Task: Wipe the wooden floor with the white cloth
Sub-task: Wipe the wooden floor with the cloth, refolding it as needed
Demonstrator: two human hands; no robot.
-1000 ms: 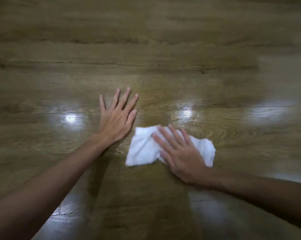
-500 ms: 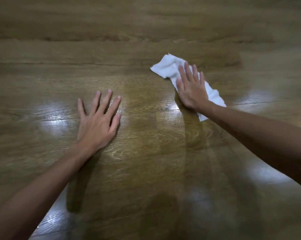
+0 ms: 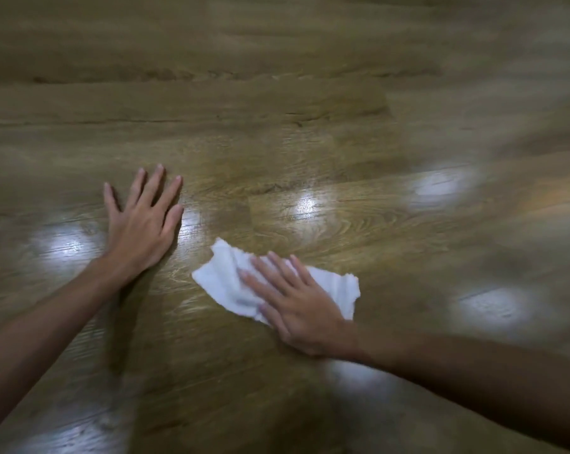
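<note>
A crumpled white cloth (image 3: 223, 279) lies flat on the wooden floor (image 3: 277, 132) just below the middle of the view. My right hand (image 3: 298, 304) presses down on the cloth with its fingers spread, and covers the cloth's middle. My left hand (image 3: 143, 221) rests palm down on the bare floor to the left of the cloth, fingers apart, holding nothing. A narrow strip of floor separates my left hand from the cloth.
Glossy brown planks fill the whole view, with bright light reflections (image 3: 305, 204) on them. The right side of the view is blurred.
My right hand has pulled the cloth back from the far right toward me and to the left. My left hand stays planted on the floor.
</note>
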